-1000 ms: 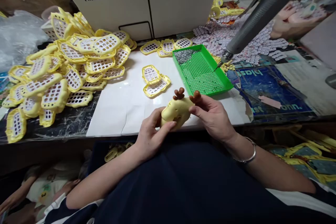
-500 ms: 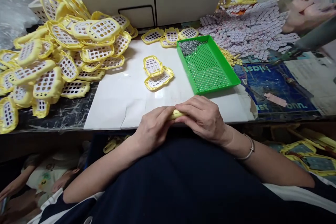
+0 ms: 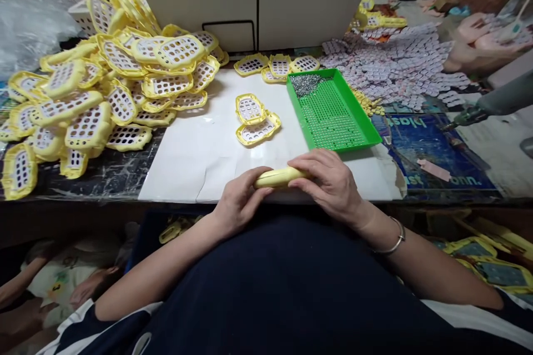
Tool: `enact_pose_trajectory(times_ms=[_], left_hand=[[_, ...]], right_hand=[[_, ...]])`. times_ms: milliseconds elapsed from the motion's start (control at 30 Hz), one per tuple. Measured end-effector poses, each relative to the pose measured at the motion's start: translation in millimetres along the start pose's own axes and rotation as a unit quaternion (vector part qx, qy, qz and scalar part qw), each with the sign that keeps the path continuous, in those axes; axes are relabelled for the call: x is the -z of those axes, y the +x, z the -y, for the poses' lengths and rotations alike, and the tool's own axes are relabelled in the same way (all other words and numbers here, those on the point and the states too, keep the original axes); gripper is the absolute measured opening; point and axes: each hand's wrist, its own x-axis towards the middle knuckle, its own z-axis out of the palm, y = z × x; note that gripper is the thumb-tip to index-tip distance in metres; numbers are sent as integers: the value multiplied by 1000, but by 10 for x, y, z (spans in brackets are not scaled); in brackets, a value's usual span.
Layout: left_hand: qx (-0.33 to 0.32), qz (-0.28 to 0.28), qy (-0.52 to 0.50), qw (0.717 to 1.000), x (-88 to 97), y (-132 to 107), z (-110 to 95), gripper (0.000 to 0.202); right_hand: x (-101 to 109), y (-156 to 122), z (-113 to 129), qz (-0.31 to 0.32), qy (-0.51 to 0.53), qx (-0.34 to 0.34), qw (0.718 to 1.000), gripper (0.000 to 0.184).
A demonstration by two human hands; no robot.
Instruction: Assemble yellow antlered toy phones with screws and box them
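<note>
Lower centre of frame, at the white sheet's [image 3: 200, 161] front edge: left hand [image 3: 239, 199] and right hand [image 3: 328, 186] both pinch 1 yellow shell [image 3: 278, 177], held edge-on between fingertips. Green tray [image 3: 333, 119] just above right hand, 2 perforated plates [image 3: 250, 108] mid-frame, plate pile [image 3: 104, 94] upper left

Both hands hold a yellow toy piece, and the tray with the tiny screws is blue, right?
No: the head view shows the tray is green, not blue. The left hand and right hand do hold the yellow toy piece, and the tiny screws lie in that tray.
</note>
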Motion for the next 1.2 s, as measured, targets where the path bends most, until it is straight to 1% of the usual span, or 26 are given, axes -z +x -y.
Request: enact_pose_trajectory(times_ms=[67,133,233,300,400,467,500,567,600,633,700,733,767,800,833,867,900,933,967,1000,1033,1067,1100,1133,1167,1200], left_hand=[[-15,-3,20,1000,-3,-5,-22,24],[-39,-1,43,998,-9,-3,-49,25],[-65,-3,68,996,-34,-5,-61,28],[-78,-16,81,993,-64,-14,-43,30],[-94,-47,81,991,-107,-27,-17,30],[-66,-51,50,995,-112,-21,-28,26],[-28,-46,22,998,-102,-10,-44,24],[100,-34,-71,992,-59,31,-83,20],[180,-31,-141,973,-27,61,-101,20],[259,-32,-223,939,7,96,-115,21],[382,-38,-384,840,76,175,-126,21],[419,-40,-445,790,105,213,-126,19],[443,-42,-488,751,127,247,-123,17],[460,-39,-512,724,144,274,-120,15],[474,-30,-521,709,155,290,-118,16],[487,-14,-519,702,161,295,-117,19],[495,7,-506,706,165,286,-115,24],[495,29,-479,724,168,265,-112,31],[482,39,-434,761,172,233,-106,39],[447,39,-370,813,177,192,-96,46],[388,31,-292,874,181,147,-82,51],[312,18,-204,928,185,102,-64,53],[226,7,-117,967,186,62,-43,52],[144,4,-42,989,182,29,-23,47],[72,8,19,997,173,5,-4,42],[19,14,67,997,157,-10,10,37]], right_hand=[[-8,25,50,1,-54,43,998,33],[-27,59,119,15,-65,61,996,34],[-74,111,205,35,-30,27,999,27],[-113,139,231,30,-11,8,999,24],[-160,173,226,12,-3,2,1000,24],[-163,194,201,24,10,-1,1000,23],[-151,203,186,32,18,0,999,22],[-102,217,154,31,36,2,999,19],[-69,221,139,14,42,7,999,17],[-35,222,123,-9,46,17,999,17],[19,221,87,-44,28,67,996,23],[34,219,66,-49,4,104,993,27],[37,217,45,-46,-25,140,989,30],[31,215,25,-40,-53,169,983,32],[16,212,5,-34,-74,186,979,32],[-5,208,-13,-29,-82,190,978,30],[-28,203,-27,-23,-78,183,980,28],[-52,196,-39,-15,-64,169,983,26],[-76,188,-47,-6,-45,150,988,25],[-97,178,-52,1,-25,131,991,25],[-116,169,-55,5,-9,115,993,25],[-131,160,-56,6,2,103,995,25],[-142,153,-56,7,8,97,995,25],[-150,147,-57,10,13,94,995,26],[-154,141,-57,16,16,93,995,27],[-156,135,-57,26,22,93,995,29]])
